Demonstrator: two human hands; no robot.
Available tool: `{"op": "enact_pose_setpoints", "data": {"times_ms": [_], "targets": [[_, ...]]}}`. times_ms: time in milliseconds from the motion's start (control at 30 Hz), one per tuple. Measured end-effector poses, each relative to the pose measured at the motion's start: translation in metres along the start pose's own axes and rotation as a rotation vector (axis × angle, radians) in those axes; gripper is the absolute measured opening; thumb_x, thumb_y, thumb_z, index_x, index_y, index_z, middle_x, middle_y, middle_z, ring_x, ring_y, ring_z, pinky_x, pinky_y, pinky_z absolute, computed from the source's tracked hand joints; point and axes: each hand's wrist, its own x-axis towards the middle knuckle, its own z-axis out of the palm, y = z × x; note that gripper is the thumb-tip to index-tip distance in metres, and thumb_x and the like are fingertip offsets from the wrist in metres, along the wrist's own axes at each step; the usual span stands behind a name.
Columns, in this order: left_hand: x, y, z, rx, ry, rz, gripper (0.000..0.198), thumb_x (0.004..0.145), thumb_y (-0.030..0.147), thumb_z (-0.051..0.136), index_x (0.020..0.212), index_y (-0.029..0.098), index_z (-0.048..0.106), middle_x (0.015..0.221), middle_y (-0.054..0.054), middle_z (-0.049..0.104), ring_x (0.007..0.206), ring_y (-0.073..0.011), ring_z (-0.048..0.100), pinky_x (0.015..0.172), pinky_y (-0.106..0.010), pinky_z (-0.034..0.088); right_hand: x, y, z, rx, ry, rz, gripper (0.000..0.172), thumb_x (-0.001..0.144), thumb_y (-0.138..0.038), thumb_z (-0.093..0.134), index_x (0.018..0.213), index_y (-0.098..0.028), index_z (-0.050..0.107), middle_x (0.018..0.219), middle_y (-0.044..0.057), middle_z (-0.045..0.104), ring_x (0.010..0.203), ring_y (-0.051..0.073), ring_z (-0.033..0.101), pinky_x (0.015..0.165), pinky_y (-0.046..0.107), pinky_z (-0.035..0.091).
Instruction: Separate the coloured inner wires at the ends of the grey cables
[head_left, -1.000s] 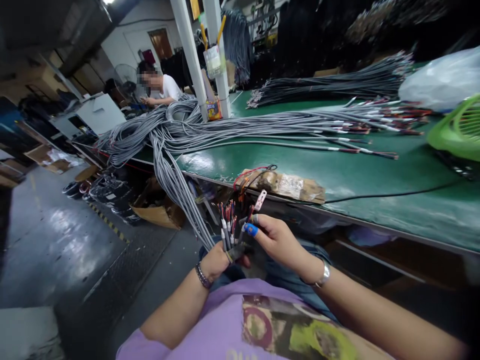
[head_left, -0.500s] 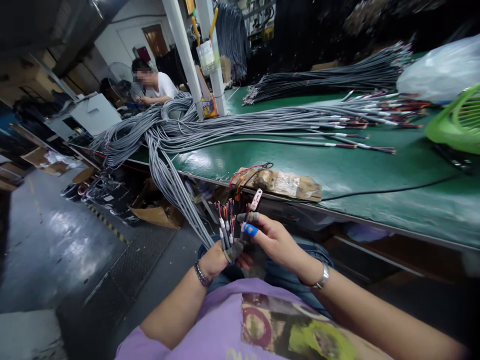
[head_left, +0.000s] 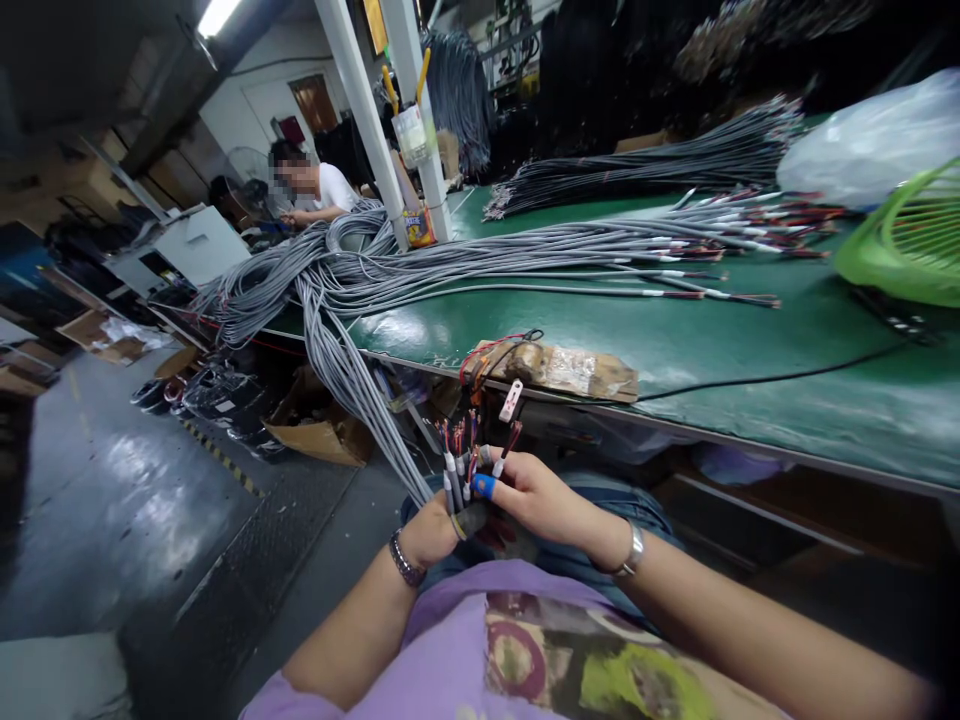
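My left hand point(head_left: 431, 532) is closed around a bunch of grey cables point(head_left: 455, 490), below their stripped ends. Red, black and other thin wires with bare copper tips point(head_left: 459, 434) fan upward from white-wrapped collars. Close by on the right, my right hand point(head_left: 541, 497) pinches at a cable end in the bunch, between a thumb with a blue wrap point(head_left: 484, 486) and a forefinger with a greyish wrap. One separate wire end point(head_left: 511, 440) sticks up behind these fingers. The exact contact point is partly hidden by the fingers.
Long grey cables point(head_left: 450, 258) lie across the green table point(head_left: 570, 325) and hang over its edge. A taped wooden board point(head_left: 592, 372) sits at the near edge. Behind are black cables point(head_left: 637, 165), a plastic bag point(head_left: 862, 140) and a green fan point(head_left: 907, 240). Another person point(head_left: 330, 190) sits far left.
My right hand has shifted slightly left and down, closer to the bunch in my left hand. A wire end now leans right behind its fingers. The view has turned slightly.
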Motion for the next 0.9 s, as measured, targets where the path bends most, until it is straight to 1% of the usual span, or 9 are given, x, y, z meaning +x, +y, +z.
{"op": "enact_pose_setpoints", "data": {"times_ms": [100,167,367,467,567,633,700,800,900], "targets": [[0.0,-0.004,0.001,0.052,0.057,0.039,0.057,0.072,0.066,0.057,0.086,0.012,0.071,0.072,-0.01,0.069,0.073,-0.0233,0.066,0.068,-0.034,0.052,0.0,0.003,0.001,-0.012,0.037,-0.032,0.024,0.086,-0.045,0.051,0.079,-0.022,0.046,0.05,-0.007,0.049,0.037,0.01,0.045,0.036,0.022,0.038],[0.0,-0.004,0.003,0.112,0.139,0.08,0.054,0.075,0.062,0.057,0.089,0.012,0.071,0.075,-0.009,0.07,0.077,-0.0231,0.065,0.073,-0.034,0.051,0.0,0.005,0.001,-0.067,0.09,-0.072,0.023,0.087,-0.043,0.05,0.079,-0.021,0.049,0.054,-0.005,0.051,0.041,0.01,0.046,0.039,0.022,0.04],[-0.012,0.001,0.008,0.213,0.449,0.222,0.043,0.084,0.052,0.052,0.098,0.016,0.07,0.091,-0.008,0.071,0.092,-0.0232,0.062,0.09,-0.037,0.045,-0.008,0.008,-0.011,-0.369,0.264,-0.251,0.03,0.09,-0.041,0.044,0.082,-0.018,0.061,0.08,0.005,0.063,0.071,0.016,0.055,0.069,0.029,0.049],[-0.032,-0.005,0.006,0.146,0.553,0.262,0.044,0.087,0.052,0.046,0.098,0.015,0.069,0.09,-0.01,0.071,0.089,-0.0225,0.063,0.087,-0.037,0.046,-0.017,0.015,-0.023,-0.429,0.277,-0.251,0.032,0.091,-0.04,0.042,0.088,-0.018,0.065,0.087,0.007,0.064,0.077,0.018,0.058,0.073,0.03,0.049],[-0.057,-0.017,-0.003,0.049,0.527,0.266,0.05,0.084,0.057,0.047,0.093,0.012,0.067,0.066,-0.007,0.066,0.066,-0.0189,0.062,0.072,-0.034,0.049,-0.027,0.029,-0.036,-0.47,0.305,-0.21,0.037,0.091,-0.044,0.041,0.092,-0.019,0.068,0.093,0.01,0.065,0.084,0.02,0.06,0.077,0.031,0.05],[-0.075,-0.022,-0.013,0.025,0.492,0.206,0.052,0.08,0.061,0.051,0.087,0.012,0.066,0.048,0.0,0.055,0.049,-0.0141,0.054,0.06,-0.03,0.048,-0.034,0.036,-0.044,-0.501,0.331,-0.164,0.04,0.091,-0.045,0.039,0.092,-0.018,0.069,0.09,0.009,0.065,0.076,0.018,0.06,0.069,0.03,0.051],[-0.093,-0.019,-0.026,0.112,0.499,0.089,0.05,0.078,0.061,0.054,0.077,0.013,0.065,0.044,0.002,0.049,0.044,-0.0107,0.048,0.055,-0.026,0.045,-0.041,0.041,-0.053,-0.543,0.362,-0.15,0.042,0.09,-0.047,0.039,0.09,-0.018,0.069,0.089,0.01,0.065,0.07,0.018,0.06,0.063,0.029,0.051],[-0.118,-0.005,-0.048,0.294,0.47,-0.159,0.047,0.071,0.061,0.062,0.07,0.014,0.065,0.042,0.003,0.046,0.038,-0.0081,0.041,0.043,-0.021,0.034,-0.049,0.051,-0.071,-0.633,0.406,-0.182,0.038,0.088,-0.047,0.041,0.088,-0.018,0.067,0.087,0.011,0.066,0.072,0.02,0.062,0.065,0.032,0.052],[-0.13,0.009,-0.062,0.378,0.512,-0.272,0.045,0.066,0.058,0.068,0.073,0.014,0.068,0.043,0.003,0.047,0.035,-0.0072,0.039,0.038,-0.021,0.028,-0.048,0.067,-0.085,-0.759,0.441,-0.214,0.029,0.086,-0.043,0.046,0.088,-0.019,0.062,0.083,0.011,0.067,0.076,0.023,0.063,0.069,0.033,0.051]]}}
